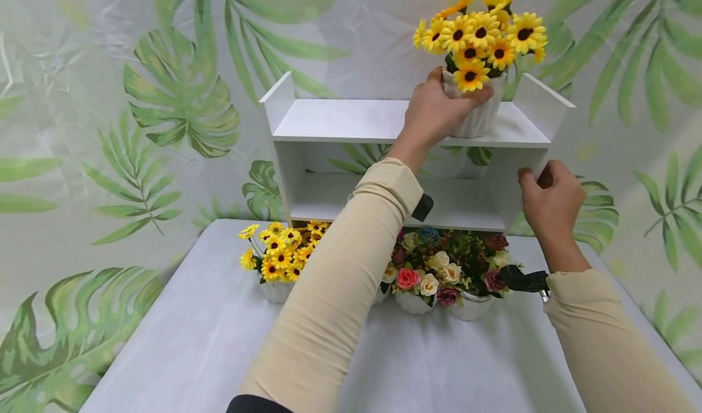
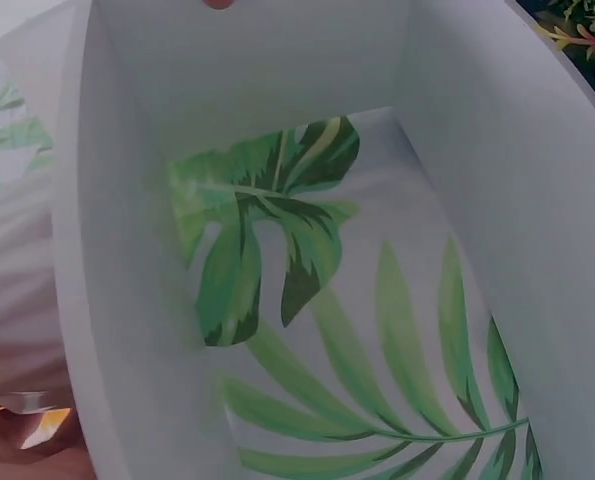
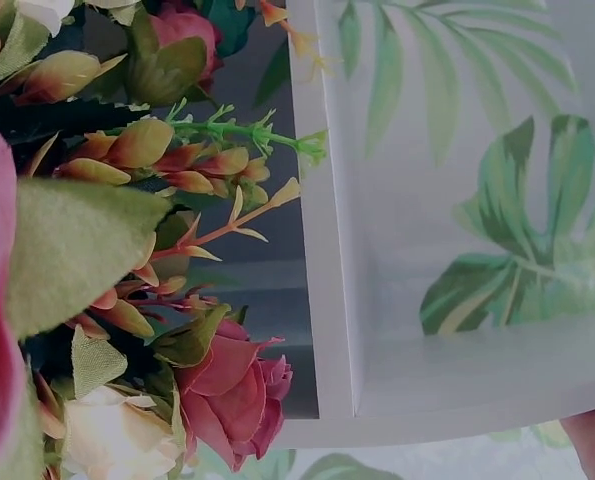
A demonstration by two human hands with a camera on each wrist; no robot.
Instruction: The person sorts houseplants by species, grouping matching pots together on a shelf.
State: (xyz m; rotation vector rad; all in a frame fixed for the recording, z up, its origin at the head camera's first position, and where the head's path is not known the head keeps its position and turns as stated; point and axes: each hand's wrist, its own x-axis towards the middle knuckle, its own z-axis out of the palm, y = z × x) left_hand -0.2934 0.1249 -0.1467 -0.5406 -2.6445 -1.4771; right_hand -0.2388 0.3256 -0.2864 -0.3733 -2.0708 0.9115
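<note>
My left hand (image 1: pixel 441 111) grips a white ribbed pot (image 1: pixel 478 119) of yellow sunflowers (image 1: pixel 477 35), thumb across its front. The pot is at the right part of the top board of a white shelf (image 1: pixel 345 117). In the left wrist view, part of the pot (image 2: pixel 17 290) appears at the left edge, beyond the board. My right hand (image 1: pixel 556 200) holds the shelf's right side panel (image 1: pixel 515 169) by its front edge. A fingertip shows on the panel's inner face in the left wrist view, and the right wrist view catches part of the hand at its lower right corner.
Below the shelf, another pot of yellow sunflowers (image 1: pixel 282 254) stands at the left on the white-covered table (image 1: pixel 181 328). Pots of roses (image 1: pixel 428 276) stand at the right, partly behind my left sleeve (image 1: pixel 340 279). A leaf-print backdrop (image 1: pixel 181 96) hangs behind.
</note>
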